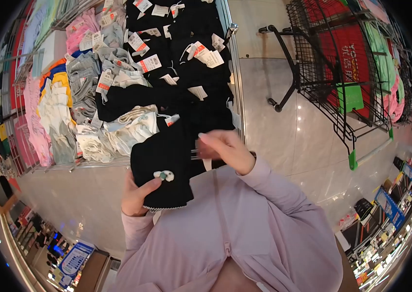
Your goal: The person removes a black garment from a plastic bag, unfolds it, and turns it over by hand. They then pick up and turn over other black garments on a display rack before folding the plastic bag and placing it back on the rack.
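My left hand (139,193) grips the lower left of a folded black garment (163,151), its thumb lying on the front beside a small white and green ornament (164,175). A pale, scalloped trim runs along the garment's lower edge. Just right of the garment, my right hand (229,150) is raised with its fingers pointing left and apart; some of them are blurred. Below those fingers a white tag (208,164) shows, but what it hangs from is hidden. Beyond both hands lie stacks of black clothes (181,63) with white and red price tags.
Left of the black stacks, folded white clothes (94,143) and grey clothes (84,73) fill the display. A metal rail (237,78) edges it on the right. A black shopping cart (332,73) with green parts stands on the tiled floor (274,131).
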{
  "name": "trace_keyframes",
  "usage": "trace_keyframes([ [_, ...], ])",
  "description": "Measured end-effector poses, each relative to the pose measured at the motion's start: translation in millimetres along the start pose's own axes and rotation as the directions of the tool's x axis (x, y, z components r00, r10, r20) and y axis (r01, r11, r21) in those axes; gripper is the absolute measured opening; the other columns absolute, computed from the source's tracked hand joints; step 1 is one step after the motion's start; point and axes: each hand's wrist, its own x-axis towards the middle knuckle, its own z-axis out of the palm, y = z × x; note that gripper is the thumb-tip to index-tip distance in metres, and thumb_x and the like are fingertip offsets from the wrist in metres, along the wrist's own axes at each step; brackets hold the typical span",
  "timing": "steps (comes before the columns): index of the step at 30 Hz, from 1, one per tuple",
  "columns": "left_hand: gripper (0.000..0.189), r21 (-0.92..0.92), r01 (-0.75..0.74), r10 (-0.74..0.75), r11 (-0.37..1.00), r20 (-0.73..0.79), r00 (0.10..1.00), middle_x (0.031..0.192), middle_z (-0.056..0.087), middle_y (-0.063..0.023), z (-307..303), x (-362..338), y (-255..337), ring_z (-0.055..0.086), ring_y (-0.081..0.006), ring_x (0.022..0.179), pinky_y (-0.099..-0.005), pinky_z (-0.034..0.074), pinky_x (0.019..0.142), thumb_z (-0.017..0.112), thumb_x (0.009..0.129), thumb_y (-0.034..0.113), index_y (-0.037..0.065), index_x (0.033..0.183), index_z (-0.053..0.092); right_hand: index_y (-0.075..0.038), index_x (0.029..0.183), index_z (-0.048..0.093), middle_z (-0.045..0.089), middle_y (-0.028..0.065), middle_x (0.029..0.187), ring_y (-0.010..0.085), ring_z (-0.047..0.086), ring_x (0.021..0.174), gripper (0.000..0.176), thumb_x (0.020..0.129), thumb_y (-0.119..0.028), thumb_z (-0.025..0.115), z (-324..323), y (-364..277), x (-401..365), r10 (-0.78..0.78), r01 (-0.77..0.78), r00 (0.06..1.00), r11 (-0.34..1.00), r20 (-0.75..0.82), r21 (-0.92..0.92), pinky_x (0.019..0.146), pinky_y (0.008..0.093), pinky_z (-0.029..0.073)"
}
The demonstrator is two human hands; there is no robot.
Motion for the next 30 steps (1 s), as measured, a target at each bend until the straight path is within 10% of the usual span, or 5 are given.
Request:
trace_keyframes([
  [7,0.061,0.239,-0.097,-0.001,0.966,0.379,0.925,0.109,0.056,-0.0088,10,15,29,0.055,-0.0162,0.099,-0.0285,0.043,0.086,0.070,0.066,-0.002,-0.003,0.121,0.043,-0.002,0.112,0.054,0.062,0.0097,0.101,0.0192,0.060,0.092,0.041,0.090,-0.035,0.042,60,-22,-18,-0.142,0.113,0.990,0.736,-0.011,0.668,0.084,0.0376,0.047],
  [16,0.047,0.124,-0.239,0.092,0.963,0.685,0.723,0.129,0.041,-0.0100,-16,20,19,0.047,-0.0170,0.112,-0.0309,0.043,0.091,0.052,0.087,0.011,0.002,0.129,0.033,-0.014,0.104,0.062,0.055,0.0034,0.121,0.0187,0.050,0.112,0.036,0.069,-0.013,0.064,85,-37,-28,-0.581,0.760,0.524,-0.011,0.622,-0.650,0.098,0.0395,0.027],
  [18,0.053,0.388,-0.728,0.180,0.565,0.803,0.568,0.134,0.035,-0.0095,-28,27,19,0.043,-0.0166,0.116,-0.0308,0.043,0.091,0.057,0.084,0.009,0.003,0.131,0.032,-0.009,0.097,0.065,0.059,0.0094,0.114,0.0219,0.055,0.105,0.025,0.072,-0.012,0.063,92,-28,-30,-0.652,0.779,0.530,0.120,0.542,-0.616,0.093,0.0372,0.037],
  [24,0.043,0.261,0.049,-0.208,0.964,0.628,0.750,0.109,0.058,-0.0067,-48,-6,36,0.056,-0.0128,0.095,-0.0261,0.046,0.081,0.067,0.075,0.003,0.000,0.114,0.051,0.004,0.105,0.054,0.060,0.0120,0.100,0.0189,0.060,0.089,0.032,0.079,-0.014,0.061,94,5,-17,-0.743,0.742,0.669,0.668,0.012,-0.043,0.077,0.0298,0.050],
  [30,0.022,0.211,-0.250,0.089,0.945,0.569,0.818,0.091,0.063,-0.0029,-65,-9,24,0.058,-0.0093,0.081,-0.0232,0.047,0.073,0.064,0.076,-0.001,-0.002,0.097,0.059,0.002,0.117,0.046,0.059,0.0127,0.096,0.0147,0.061,0.080,0.041,0.079,-0.003,0.060,120,32,-19,-0.507,0.589,0.759,0.802,-0.408,0.097,0.070,0.0251,0.051],
])
